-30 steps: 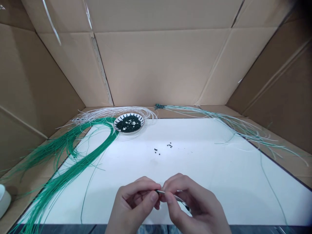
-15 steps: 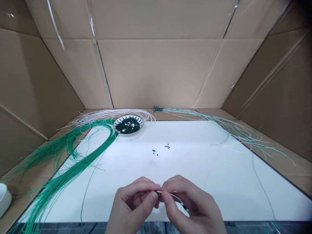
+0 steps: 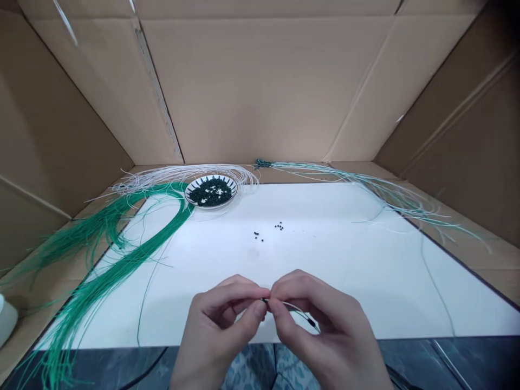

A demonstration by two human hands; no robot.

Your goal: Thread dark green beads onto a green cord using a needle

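My left hand [image 3: 227, 327] and my right hand [image 3: 320, 325] meet fingertip to fingertip over the near edge of the white board. Thumb and forefinger of the left pinch a small dark piece on a thin cord. The right pinches the white cord [image 3: 293, 307] beside it, and the cord bends down past its fingers to a black bit [image 3: 311, 322]. Beyond the hands, several small black beads [image 3: 279, 226] lie in two loose groups. A patterned dish [image 3: 187, 196] at the back holds many dark beads.
Green cords [image 3: 134, 262] spread over the left side, with white cords [image 3: 162, 177] behind. A bundle of pale green and white cords [image 3: 365, 183] lies back right. Cardboard walls [image 3: 264, 81] enclose the white board [image 3: 365, 281]. A white container [image 3: 6, 320] stands far left.
The view has tilted down, so the board and items sit higher in the picture. Both hands stay pinched together; the black bit on the cord shows more clearly below my right fingers.
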